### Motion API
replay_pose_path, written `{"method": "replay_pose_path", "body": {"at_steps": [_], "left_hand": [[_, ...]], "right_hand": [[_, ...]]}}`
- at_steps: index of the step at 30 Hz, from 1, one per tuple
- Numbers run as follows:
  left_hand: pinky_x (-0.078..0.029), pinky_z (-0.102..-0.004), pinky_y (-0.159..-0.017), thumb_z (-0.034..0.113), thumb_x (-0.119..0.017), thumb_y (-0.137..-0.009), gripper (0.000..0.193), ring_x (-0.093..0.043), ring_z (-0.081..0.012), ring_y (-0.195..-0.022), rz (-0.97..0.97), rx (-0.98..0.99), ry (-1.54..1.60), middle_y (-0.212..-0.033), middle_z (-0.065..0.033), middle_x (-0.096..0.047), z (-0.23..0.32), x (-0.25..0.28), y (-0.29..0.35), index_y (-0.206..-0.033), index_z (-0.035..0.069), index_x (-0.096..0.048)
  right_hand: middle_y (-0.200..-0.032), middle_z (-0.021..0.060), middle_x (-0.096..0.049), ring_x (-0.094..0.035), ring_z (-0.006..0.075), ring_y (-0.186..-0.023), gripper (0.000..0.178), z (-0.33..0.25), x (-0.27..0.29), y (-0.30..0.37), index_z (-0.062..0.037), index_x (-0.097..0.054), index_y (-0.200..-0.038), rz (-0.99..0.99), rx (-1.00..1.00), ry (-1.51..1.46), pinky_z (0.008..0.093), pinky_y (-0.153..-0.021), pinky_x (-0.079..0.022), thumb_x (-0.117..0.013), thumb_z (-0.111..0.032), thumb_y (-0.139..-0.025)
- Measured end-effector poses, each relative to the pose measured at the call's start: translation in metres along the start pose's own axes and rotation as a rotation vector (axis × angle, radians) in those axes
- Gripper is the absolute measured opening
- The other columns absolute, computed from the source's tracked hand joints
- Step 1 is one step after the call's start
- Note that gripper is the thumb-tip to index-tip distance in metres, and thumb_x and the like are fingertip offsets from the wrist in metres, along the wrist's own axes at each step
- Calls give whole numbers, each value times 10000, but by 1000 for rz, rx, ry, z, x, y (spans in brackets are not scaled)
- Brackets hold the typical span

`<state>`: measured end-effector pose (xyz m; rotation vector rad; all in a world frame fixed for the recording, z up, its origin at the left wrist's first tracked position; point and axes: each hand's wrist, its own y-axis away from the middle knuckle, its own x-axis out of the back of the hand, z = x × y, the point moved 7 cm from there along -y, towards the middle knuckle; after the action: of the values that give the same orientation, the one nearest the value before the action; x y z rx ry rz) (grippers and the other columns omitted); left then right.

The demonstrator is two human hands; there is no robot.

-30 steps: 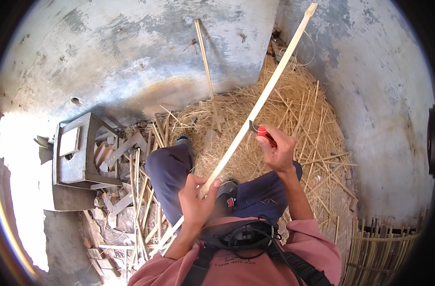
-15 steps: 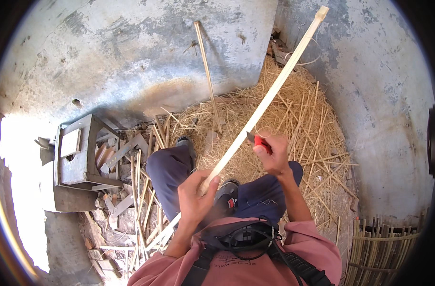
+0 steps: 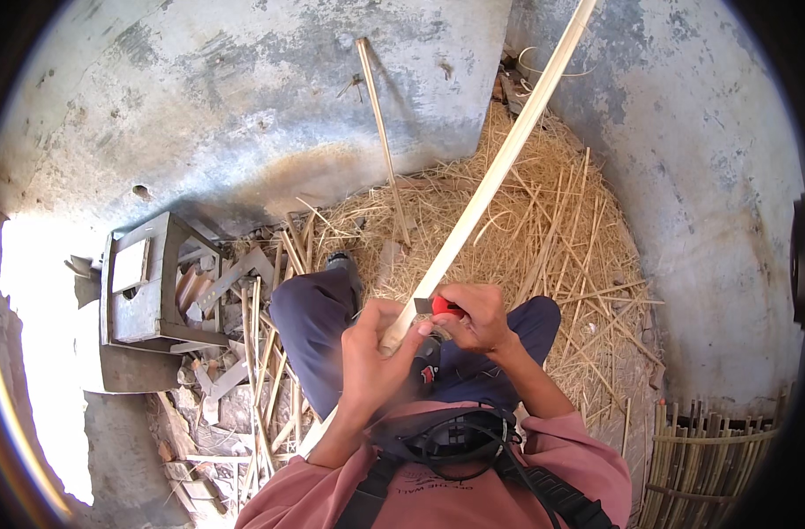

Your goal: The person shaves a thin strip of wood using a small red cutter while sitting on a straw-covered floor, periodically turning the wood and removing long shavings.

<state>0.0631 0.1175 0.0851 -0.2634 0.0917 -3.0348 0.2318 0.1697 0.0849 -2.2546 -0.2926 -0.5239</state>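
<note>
A long pale bamboo strip (image 3: 482, 198) slants from my lap up toward the far right. My left hand (image 3: 376, 353) is closed around its lower part, thumb and fingers on either side. In my right hand (image 3: 475, 319) is a red-handled knife (image 3: 447, 307), its short grey blade lying against the strip just above my left fingers. The right fingers wrap the handle and hide part of it. Thin curled shavings (image 3: 493, 226) show beside the strip, and another loop stands near its far end, which runs out of the picture.
Straw-like shavings (image 3: 561, 238) and loose sticks cover the floor ahead and right. A wooden box frame (image 3: 160, 291) stands left among scraps. Another bamboo piece (image 3: 382, 132) leans on the wall (image 3: 288, 79). A stick-woven basket (image 3: 711, 463) sits at lower right.
My right hand and the knife have come down along the strip, close to my left hand. The strip's far end has moved up out of the picture.
</note>
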Motion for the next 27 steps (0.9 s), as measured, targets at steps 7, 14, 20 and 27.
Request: {"method": "replay_pose_path", "body": {"at_steps": [7, 14, 20, 27], "left_hand": [[-553, -214, -750, -9, -791, -945, 419, -702, -91, -910, -26, 69, 114, -1039, -141, -751, 3, -4, -2, -1224, -15, -478], [-566, -225, -759, -10, -802, -937, 434, -709, -106, -932, -3, 14, 140, -1049, -143, -740, -3, -4, -3, -1197, -6, -454], [-560, -211, -727, 0, -811, -934, 451, -704, -99, -886, -72, 11, 140, -1009, -126, -724, -4, -8, -4, -1166, 21, -424], [-575, -242, -770, 93, -827, -948, 429, -749, -108, -923, -8, 55, 176, -982, -135, -809, -3, -7, -3, -1117, 1, -444]], "right_hand": [[-758, 57, -712, -686, 222, -592, 278, -3, -8, 1, -75, -740, -1003, -15, 22, -13, 336, -535, -518, -806, -329, -910], [-751, 86, -702, -668, 227, -563, 301, -4, -12, 2, -45, -722, -979, -22, 9, -23, 329, -510, -504, -771, -339, -945], [-793, 68, -724, -705, 246, -625, 246, 0, -7, 3, -67, -736, -1010, 6, -42, 7, 344, -553, -533, -807, -277, -902], [-787, 50, -716, -691, 235, -613, 240, -4, -5, -4, -77, -735, -987, -1, 4, 41, 339, -539, -520, -786, -300, -916]]}}
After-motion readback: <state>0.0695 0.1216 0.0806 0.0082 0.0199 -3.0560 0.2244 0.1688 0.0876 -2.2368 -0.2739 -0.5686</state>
